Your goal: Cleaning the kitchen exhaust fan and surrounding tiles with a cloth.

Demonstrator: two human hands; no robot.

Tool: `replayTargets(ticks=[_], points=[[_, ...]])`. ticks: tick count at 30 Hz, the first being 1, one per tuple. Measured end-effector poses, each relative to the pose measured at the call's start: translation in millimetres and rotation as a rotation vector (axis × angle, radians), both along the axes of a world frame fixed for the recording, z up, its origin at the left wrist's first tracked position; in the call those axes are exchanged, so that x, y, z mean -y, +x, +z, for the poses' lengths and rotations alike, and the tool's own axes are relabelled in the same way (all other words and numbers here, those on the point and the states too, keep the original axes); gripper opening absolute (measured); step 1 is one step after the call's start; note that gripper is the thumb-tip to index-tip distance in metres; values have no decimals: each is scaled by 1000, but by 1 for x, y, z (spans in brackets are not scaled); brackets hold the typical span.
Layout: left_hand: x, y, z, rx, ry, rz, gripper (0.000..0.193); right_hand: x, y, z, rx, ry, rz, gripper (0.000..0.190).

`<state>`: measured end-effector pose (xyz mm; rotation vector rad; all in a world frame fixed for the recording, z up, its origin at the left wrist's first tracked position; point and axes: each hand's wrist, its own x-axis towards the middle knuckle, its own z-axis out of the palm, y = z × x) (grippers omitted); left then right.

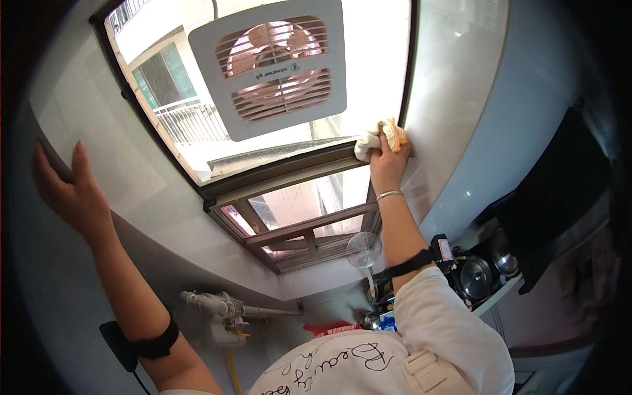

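Observation:
My right hand (391,160) grips a folded white cloth (366,144) with an orange edge. It presses the cloth against the lower right corner of the dark window frame (291,160). At the far left, my left hand (74,192) rests by the edge of the pale wall, thumb and fingers apart, with nothing in it. Between the hands, a square white exhaust fan (266,130) with a slatted grille sits in front of the bright glass pane. Below the frame's crossbar are smaller window panes (291,207) with metal rails.
A wire skimmer (364,249) stands at the lower right, near round metal lids (475,276) on a counter. A dark panel (553,207) juts out at the right. Pipes (222,303) with a valve and a yellow hose (233,370) run along the lower left.

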<state>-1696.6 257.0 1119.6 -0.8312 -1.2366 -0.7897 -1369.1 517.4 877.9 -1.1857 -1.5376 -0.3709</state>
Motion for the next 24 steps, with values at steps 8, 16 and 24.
replayTargets(ticks=[8,16,24], points=[[1,-1,3,2,-21,20,55,23,-67,-3,-79,58,186,27],[-2,6,2,31,-22,-17,58,97,-212,14,45,118,635,18],[-1,-2,0,22,-24,-41,57,80,-168,18,199,126,654,12]])
